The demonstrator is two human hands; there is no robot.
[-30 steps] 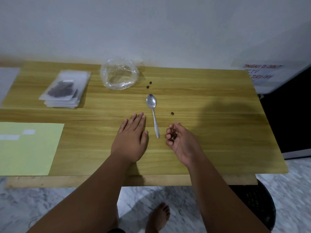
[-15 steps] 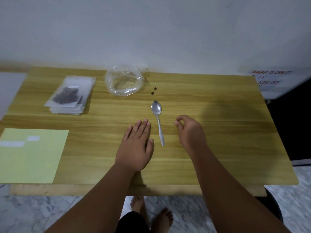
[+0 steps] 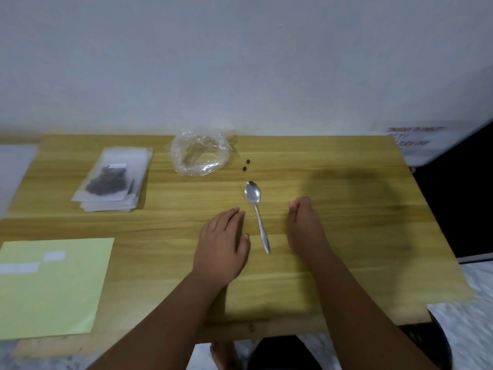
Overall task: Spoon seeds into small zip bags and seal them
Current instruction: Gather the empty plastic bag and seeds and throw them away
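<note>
You are looking down over the desk (image 3: 360, 263) through the head camera. You are resting your left hand (image 3: 221, 244) flat on the wood, palm down and fingers straight, released and holding nothing, near the middle of the near edge. Your right hand (image 3: 304, 228) is sitting just to the right of it with the fingers curled under and the thumb tip meeting the forefinger. Whether it is pinching anything is hidden, so I cannot tell.

Between your two hands the spoon (image 3: 256, 209) is lying untouched on the desk, bowl up and pointing toward the far edge, handle running back toward you. Two loose seeds (image 3: 246, 165) are lying just past the spoon's bowl. Beside them, by the far edge, a crumpled clear plastic bag (image 3: 200, 153) is sitting open.

Toward the far left corner a stack of small zip bags (image 3: 114, 182) is lying flat, and the top bag is showing a dark heap of seeds inside. A pale green sheet (image 3: 58, 289) is covering the near left corner, carrying two white labels (image 3: 54, 255).

Off the far right corner a sign (image 3: 410, 141) with blurred writing is hanging on the wall.
</note>
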